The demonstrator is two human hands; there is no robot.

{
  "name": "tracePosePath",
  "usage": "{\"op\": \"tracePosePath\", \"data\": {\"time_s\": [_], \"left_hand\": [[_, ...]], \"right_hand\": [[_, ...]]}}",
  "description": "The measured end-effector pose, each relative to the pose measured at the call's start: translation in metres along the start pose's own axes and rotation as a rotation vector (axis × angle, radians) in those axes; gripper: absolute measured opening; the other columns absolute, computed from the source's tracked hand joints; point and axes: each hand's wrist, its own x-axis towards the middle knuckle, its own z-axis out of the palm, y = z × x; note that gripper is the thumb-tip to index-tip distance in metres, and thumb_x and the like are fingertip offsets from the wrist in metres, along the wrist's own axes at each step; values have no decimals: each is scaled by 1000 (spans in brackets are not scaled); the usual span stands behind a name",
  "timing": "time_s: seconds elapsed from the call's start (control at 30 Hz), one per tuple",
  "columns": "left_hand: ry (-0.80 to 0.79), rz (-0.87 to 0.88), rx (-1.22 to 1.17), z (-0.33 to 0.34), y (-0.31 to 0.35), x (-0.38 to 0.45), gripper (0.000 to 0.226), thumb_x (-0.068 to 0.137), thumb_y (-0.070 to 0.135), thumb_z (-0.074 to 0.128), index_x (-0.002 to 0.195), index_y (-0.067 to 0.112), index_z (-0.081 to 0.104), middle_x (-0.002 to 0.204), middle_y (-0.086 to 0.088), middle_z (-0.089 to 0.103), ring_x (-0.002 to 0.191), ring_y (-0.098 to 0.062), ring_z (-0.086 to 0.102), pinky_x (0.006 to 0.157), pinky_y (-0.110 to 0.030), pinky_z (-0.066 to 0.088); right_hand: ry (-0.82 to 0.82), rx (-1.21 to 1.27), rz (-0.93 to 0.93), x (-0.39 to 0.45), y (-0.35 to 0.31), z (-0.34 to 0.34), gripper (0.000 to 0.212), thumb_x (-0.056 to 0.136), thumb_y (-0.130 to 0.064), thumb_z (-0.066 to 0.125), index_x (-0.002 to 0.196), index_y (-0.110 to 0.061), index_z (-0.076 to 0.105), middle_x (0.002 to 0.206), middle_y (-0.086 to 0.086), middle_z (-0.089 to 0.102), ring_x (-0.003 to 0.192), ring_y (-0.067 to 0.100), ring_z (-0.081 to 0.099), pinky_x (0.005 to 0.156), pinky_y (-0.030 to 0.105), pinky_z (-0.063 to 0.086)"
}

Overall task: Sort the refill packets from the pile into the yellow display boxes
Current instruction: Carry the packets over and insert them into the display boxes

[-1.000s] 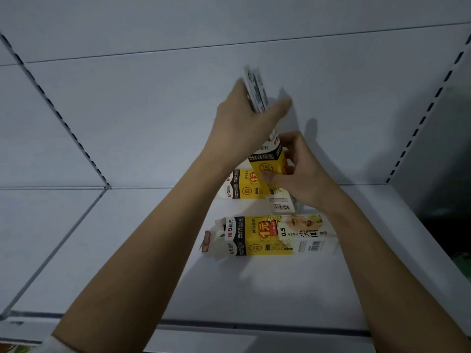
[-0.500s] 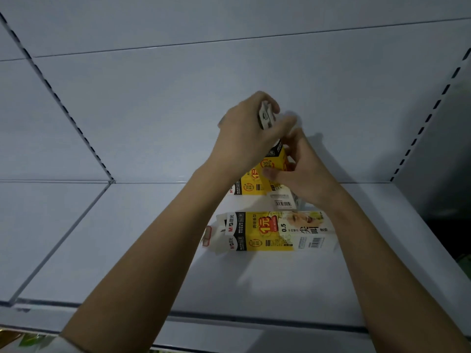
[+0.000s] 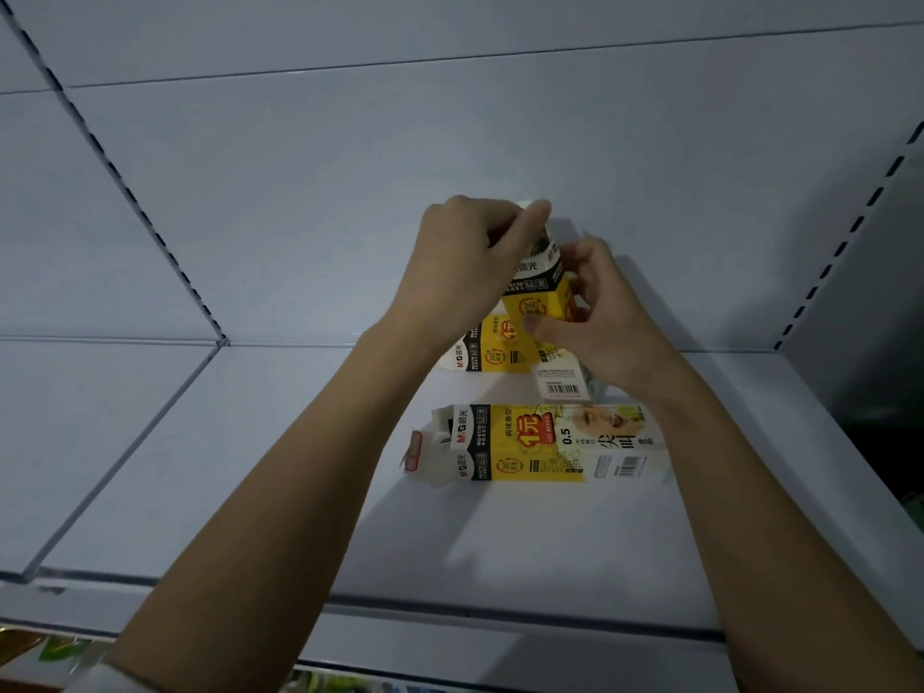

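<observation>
While held upright above the white shelf [image 3: 300,492], one yellow display box [image 3: 542,305] sits in the right hand [image 3: 607,312], thumb on its front face and fingers curled round its right side. Left hand [image 3: 465,272]: curled at the box's open top, pinching refill packets [image 3: 537,232] that are mostly sunk inside; only a pale upper edge shows. Second yellow box [image 3: 492,350]: lying flat on the shelf behind the held one, partly hidden by the left wrist. Third yellow box [image 3: 545,442]: lying flat nearer the camera, flaps open at its left end. No loose packet pile is in view.
</observation>
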Motion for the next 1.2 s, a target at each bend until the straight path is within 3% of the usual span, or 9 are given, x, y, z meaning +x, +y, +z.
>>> {"op": "tracePosePath", "data": {"time_s": [0.1,0.23,0.33,0.5,0.6,0.73,0.9,1.03,1.2], "left_hand": [[112,154,52,2,-4,-6,35,96,35,61,124,13,65,119,0,66,85,-1,63,75,-15,55],[208,270,188,14,-16,-12,33,99,32,54,87,9,75,82,-2,72,70,-14,64,75,-43,54],[183,222,179,19,-18,-16,39,101,33,50,79,8,71,68,4,64,59,-12,56,73,-37,49],[74,89,15,14,-18,-30,27,96,36,62,104,12,52,99,5,69,87,-8,67,71,-24,55],[61,33,11,10,-30,-48,21,91,31,70,98,21,53,94,11,64,83,-3,63,73,-14,51],[21,-256,-115,21,-60,-79,10,89,29,73,87,24,65,86,14,70,78,-2,65,70,-22,53],[-151,-471,-100,20,-75,-91,10,93,29,67,88,21,70,93,3,74,58,2,64,50,-12,43],[-140,-422,14,0,-70,-95,16,97,27,62,101,16,72,97,7,72,89,-7,66,79,-22,51],[-241,-295,408,-46,-48,-137,34,98,43,53,122,23,66,123,10,67,117,-13,55,97,-33,43]], "right_hand": [[-15,15,-8,0,0,3,48,82,-13,81,110,-33,48,120,-3,61,112,15,61,90,37,56],[-12,1,-27,0,1,4,45,82,-13,80,109,-31,48,117,-1,62,108,14,61,83,29,54],[6,13,-25,-1,-2,4,43,83,-12,79,111,-26,50,108,-6,64,96,3,64,77,23,54],[11,-58,-48,-4,-8,5,57,78,-11,83,118,-32,48,117,-9,65,100,0,62,77,18,51],[-68,-183,-30,-8,-13,-2,64,76,-9,84,120,-33,44,119,-11,64,99,3,64,77,22,55],[-226,-492,70,-11,-7,-1,57,78,-16,83,117,-41,50,118,-11,60,88,11,67,76,41,60],[-380,-642,211,-11,-3,9,50,86,-22,77,129,-36,54,117,-13,58,80,-3,60,49,7,44],[-321,-685,128,-11,-17,7,40,90,-30,72,128,-29,59,120,-13,53,111,9,53,83,27,41],[-177,-626,-64,-38,-54,11,15,97,-30,61,111,-24,64,104,-11,58,92,12,55,76,29,45]]}}
